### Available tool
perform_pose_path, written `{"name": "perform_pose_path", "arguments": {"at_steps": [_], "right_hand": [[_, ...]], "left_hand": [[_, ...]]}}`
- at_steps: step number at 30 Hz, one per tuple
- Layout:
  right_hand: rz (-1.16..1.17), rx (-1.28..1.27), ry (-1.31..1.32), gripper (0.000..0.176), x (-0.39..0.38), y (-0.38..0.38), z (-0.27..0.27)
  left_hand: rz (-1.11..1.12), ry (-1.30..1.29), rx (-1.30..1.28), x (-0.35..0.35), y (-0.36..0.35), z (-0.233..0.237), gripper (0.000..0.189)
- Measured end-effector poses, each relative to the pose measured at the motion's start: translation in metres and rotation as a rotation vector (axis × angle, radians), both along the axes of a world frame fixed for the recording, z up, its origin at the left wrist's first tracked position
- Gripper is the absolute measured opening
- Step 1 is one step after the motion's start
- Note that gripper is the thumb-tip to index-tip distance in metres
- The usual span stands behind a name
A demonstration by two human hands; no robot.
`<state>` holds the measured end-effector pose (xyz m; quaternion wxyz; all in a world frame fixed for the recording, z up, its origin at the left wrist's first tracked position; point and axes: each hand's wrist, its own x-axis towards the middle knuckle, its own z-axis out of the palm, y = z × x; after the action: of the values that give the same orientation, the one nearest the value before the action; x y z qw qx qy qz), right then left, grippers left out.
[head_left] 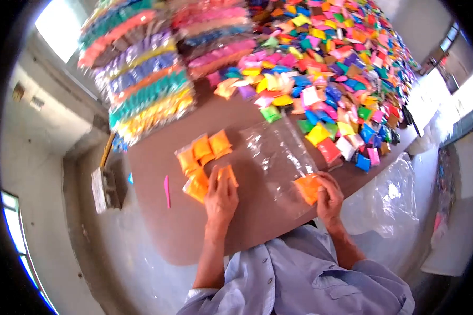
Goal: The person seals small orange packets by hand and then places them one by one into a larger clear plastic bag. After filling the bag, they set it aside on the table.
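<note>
My left hand (222, 198) has its fingers closed on a small orange packet (229, 175), at the near edge of a cluster of several orange packets (201, 149) on the brown table (184, 241). In my right hand (329, 199), thumb and fingers pinch another orange packet (306, 188), near the table's front right edge. A clear plastic bag (276, 144) lies flat between the hands, its lower right part close to the packet in my right hand. To the left of the cluster lies a thin pink strip-like tool (167, 191).
A large heap of small multicoloured packets (331, 68) covers the table's back and right. Stacked clear bags of colour-sorted packets (147, 79) stand at the back left. Loose clear plastic sheeting (386, 205) is to the right. A pale block (104, 191) stands on the floor at left.
</note>
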<state>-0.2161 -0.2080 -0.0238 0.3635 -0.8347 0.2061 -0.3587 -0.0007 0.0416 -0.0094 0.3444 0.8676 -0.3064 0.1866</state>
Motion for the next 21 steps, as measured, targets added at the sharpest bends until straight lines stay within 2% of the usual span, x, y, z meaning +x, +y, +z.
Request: {"name": "perform_pose_path", "arguments": {"at_steps": [4, 6, 7, 8, 10, 11, 15, 17, 18, 20, 21], "right_hand": [[-0.032, 0.015, -0.032, 0.023, 0.002, 0.004, 0.003], [-0.042, 0.024, -0.036, 0.023, 0.003, 0.002, 0.002], [-0.034, 0.025, -0.049, 0.023, 0.004, 0.002, 0.003], [-0.023, 0.026, -0.06, 0.022, 0.005, 0.002, 0.005], [-0.034, 0.058, -0.058, 0.022, 0.006, 0.003, 0.012], [-0.024, 0.068, -0.07, 0.021, 0.006, 0.003, 0.013], [-0.021, 0.081, -0.084, 0.024, 0.006, 0.002, 0.014], [-0.007, 0.107, -0.067, 0.024, 0.005, 0.001, 0.014], [-0.004, 0.101, -0.077, 0.025, 0.005, 0.001, 0.013], [-0.017, 0.075, -0.085, 0.027, 0.005, 0.0, 0.011], [-0.004, 0.077, -0.088, 0.027, 0.005, -0.001, 0.01]], "left_hand": [[-0.041, 0.162, 0.014, 0.005, -0.003, 0.022, 0.04], [-0.037, 0.297, 0.119, 0.004, -0.005, 0.042, 0.045], [0.011, 0.465, 0.086, 0.002, -0.008, 0.05, 0.048], [0.007, 0.462, 0.096, 0.005, -0.006, 0.048, 0.048], [-0.028, 0.26, 0.209, 0.008, -0.002, 0.048, 0.044], [-0.015, 0.418, 0.183, 0.005, 0.0, 0.051, 0.041], [-0.058, 0.595, 0.17, -0.005, -0.011, 0.06, 0.038], [-0.092, 0.668, -0.053, -0.019, -0.032, 0.064, 0.032], [-0.087, 0.678, -0.044, -0.027, -0.043, 0.063, 0.032], [-0.132, 0.568, -0.016, -0.038, -0.071, 0.062, 0.03], [-0.227, 0.433, 0.004, -0.041, -0.081, 0.062, 0.031]]}}
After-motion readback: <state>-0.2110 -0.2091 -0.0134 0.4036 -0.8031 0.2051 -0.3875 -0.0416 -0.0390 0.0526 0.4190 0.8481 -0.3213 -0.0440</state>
